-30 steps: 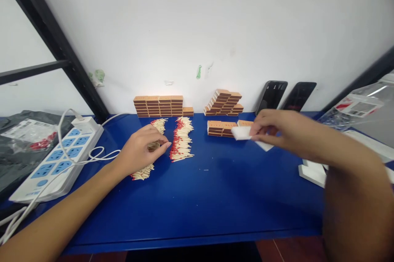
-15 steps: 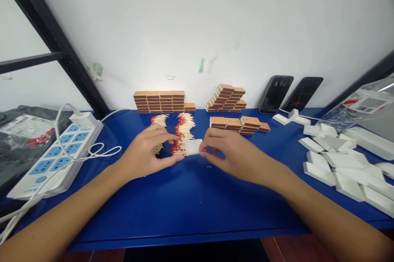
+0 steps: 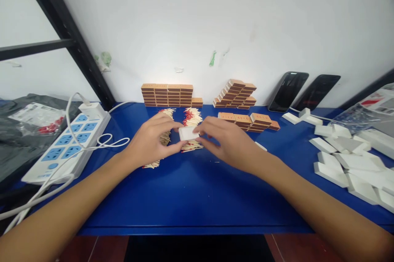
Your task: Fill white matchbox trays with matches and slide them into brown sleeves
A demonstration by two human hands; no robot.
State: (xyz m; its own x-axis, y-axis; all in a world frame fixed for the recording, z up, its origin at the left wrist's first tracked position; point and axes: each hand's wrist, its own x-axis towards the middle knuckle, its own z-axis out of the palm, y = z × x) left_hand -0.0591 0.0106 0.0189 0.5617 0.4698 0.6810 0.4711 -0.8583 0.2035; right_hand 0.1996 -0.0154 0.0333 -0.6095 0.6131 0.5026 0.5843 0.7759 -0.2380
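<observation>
My left hand [image 3: 154,141] and my right hand [image 3: 226,141] meet over the blue table [image 3: 197,196], both pinching a small white matchbox tray [image 3: 187,133] between their fingertips. Beneath them lie two rows of red-tipped matches [image 3: 192,120], the left row partly hidden by my left hand. Stacked brown matchboxes [image 3: 168,95] stand against the wall behind, with a second leaning stack [image 3: 235,94] and a low row [image 3: 249,120] to the right.
A white and blue power strip [image 3: 66,143] with a cable lies at the left beside a dark plastic bag [image 3: 27,126]. Several loose white trays [image 3: 344,159] are scattered at the right. Two dark phones [image 3: 303,92] lean on the wall.
My right hand carried the white tray from the right side to the middle. My left hand rose from the matches and took hold of the tray's other end.
</observation>
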